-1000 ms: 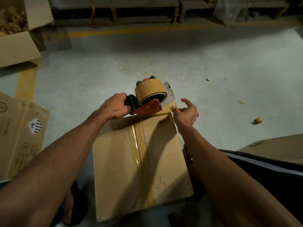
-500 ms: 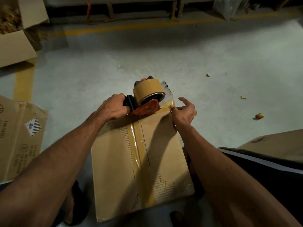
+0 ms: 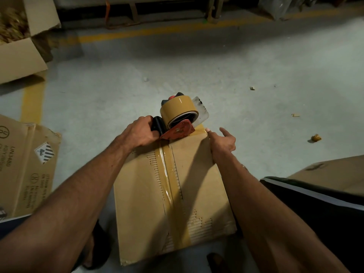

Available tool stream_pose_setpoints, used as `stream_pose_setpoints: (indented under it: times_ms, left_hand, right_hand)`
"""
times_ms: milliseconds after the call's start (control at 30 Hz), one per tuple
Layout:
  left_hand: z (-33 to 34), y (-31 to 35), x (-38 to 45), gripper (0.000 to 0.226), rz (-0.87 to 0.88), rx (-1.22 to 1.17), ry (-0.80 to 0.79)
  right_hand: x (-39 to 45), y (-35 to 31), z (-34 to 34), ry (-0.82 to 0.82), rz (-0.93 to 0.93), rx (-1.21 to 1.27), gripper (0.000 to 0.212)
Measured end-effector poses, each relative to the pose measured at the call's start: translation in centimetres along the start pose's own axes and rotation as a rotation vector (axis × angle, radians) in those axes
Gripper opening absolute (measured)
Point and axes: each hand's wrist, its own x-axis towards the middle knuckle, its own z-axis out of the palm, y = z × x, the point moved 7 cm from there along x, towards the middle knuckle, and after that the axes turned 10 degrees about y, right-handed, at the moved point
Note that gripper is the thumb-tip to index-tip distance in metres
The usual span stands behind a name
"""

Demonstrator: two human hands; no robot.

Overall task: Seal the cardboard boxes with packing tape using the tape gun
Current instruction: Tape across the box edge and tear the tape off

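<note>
The box (image 3: 173, 186) I am sealing lies on the concrete floor (image 3: 197, 75) between my forearms, with one strip of tape (image 3: 169, 178) laid along its centre seam from the near edge to the far edge. My left hand (image 3: 140, 133) is wrapped tight round the black handle of the tape gun (image 3: 180, 120), whose nose sits at the far edge of the box. My right hand (image 3: 222, 142) rests on the far right corner, fingers fairly straight and steadying the flap; it holds nothing.

I judge this the end of the run along the seam. The next move calls for tipping the gun over the edge so the tape goes down the far side, then cutting it; whether the blade already bites I cannot tell from here.

Counted: one tape gun carrying one roll (image 3: 178, 109), one box under my hands, one flattened carton (image 3: 29, 164) at left, one open box (image 3: 21, 42) far left, and part of another box (image 3: 334, 172) at right.
</note>
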Motion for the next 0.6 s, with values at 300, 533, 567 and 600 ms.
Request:
stream_pose_setpoints:
  times_ms: [300, 533, 567, 600]
  left_hand:
    - [0.0, 0.2, 0.1, 0.036, 0.019, 0.014, -0.005]
    - [0.1, -0.4, 0.6, 0.038, 0.002, -0.002, -0.029]
    - [0.2, -0.4, 0.6, 0.039, -0.002, -0.007, -0.034]
    - [0.3, -0.4, 0.6, 0.040, -0.004, -0.012, -0.036]
  right_hand:
    - [-1.5, 0.7, -0.1, 0.068, -0.144, -0.036, 0.034]
    - [-2.9, -0.4, 0.1, 0.035, -0.346, -0.162, 0.036]
    - [-2.9, -0.5, 0.1, 0.043, -0.354, -0.189, 0.039]
    - [-3.0, -0.7, 0.2, 0.049, -0.360, -0.209, 0.039]
